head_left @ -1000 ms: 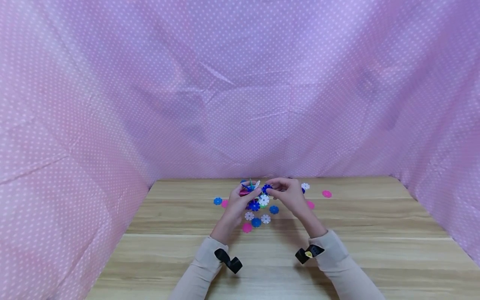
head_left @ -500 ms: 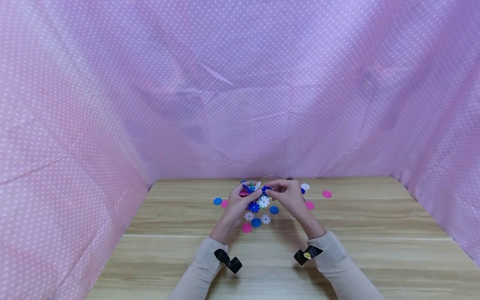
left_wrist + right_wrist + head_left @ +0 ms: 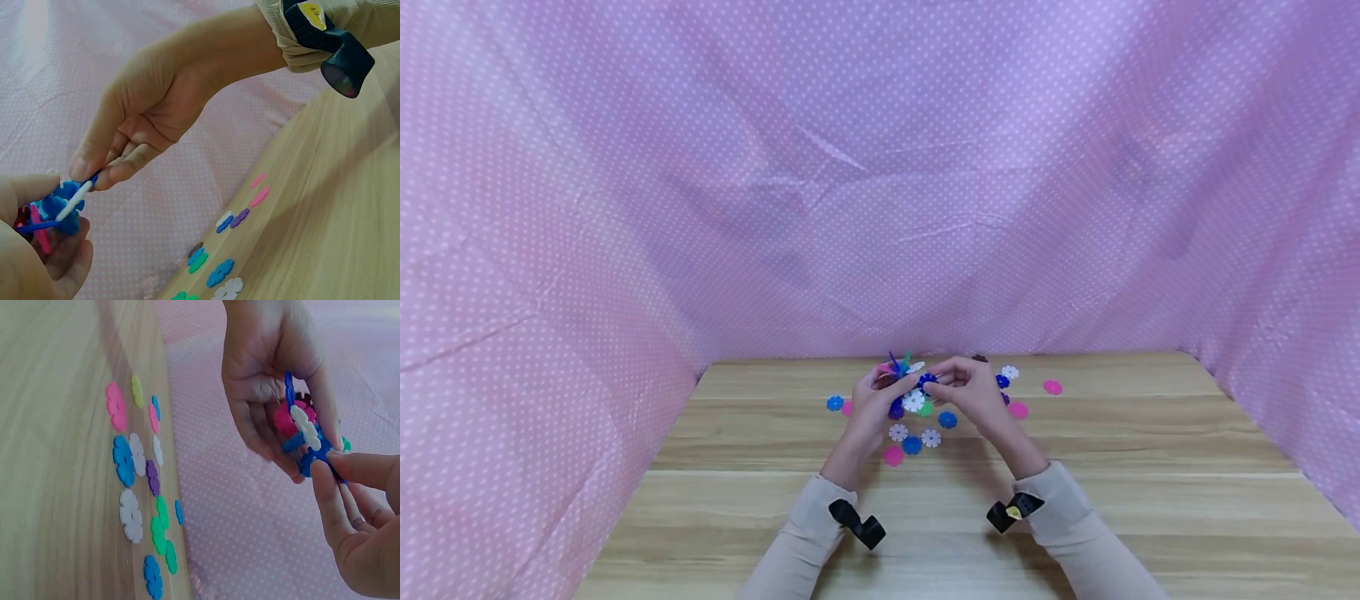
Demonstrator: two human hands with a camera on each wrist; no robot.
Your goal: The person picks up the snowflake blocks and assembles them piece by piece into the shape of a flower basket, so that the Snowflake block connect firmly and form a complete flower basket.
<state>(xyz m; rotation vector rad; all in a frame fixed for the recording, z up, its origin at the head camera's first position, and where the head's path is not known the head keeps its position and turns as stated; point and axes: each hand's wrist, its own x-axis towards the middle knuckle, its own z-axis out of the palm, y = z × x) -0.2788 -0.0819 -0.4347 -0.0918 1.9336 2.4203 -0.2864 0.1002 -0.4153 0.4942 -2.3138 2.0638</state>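
Observation:
My left hand (image 3: 872, 404) grips a cluster of interlocked snowflake discs (image 3: 303, 428), the notched flower-shaped plastic kind, in pink, white, blues and green. Between thumb and fingers, my right hand (image 3: 973, 396) pinches a dark blue snowflake disc (image 3: 928, 382) against the cluster's right side. In the right wrist view the fingertips of both hands nearly meet at this blue disc; whether it is slotted in I cannot tell. The left wrist view shows a white disc (image 3: 75, 201) edge-on in the cluster. Fingers hide part of the cluster, which is held above the table.
Loose snowflake discs lie flat on the wooden table (image 3: 737, 500), among them a pink one (image 3: 892, 456), a light blue one (image 3: 948, 420) and a white one (image 3: 1010, 372). Behind the table hangs a pink dotted cloth (image 3: 880, 208).
The cluster has turned and tilted in my left hand, so its blue and green discs stick up more. My right hand has shifted slightly left with the dark blue disc.

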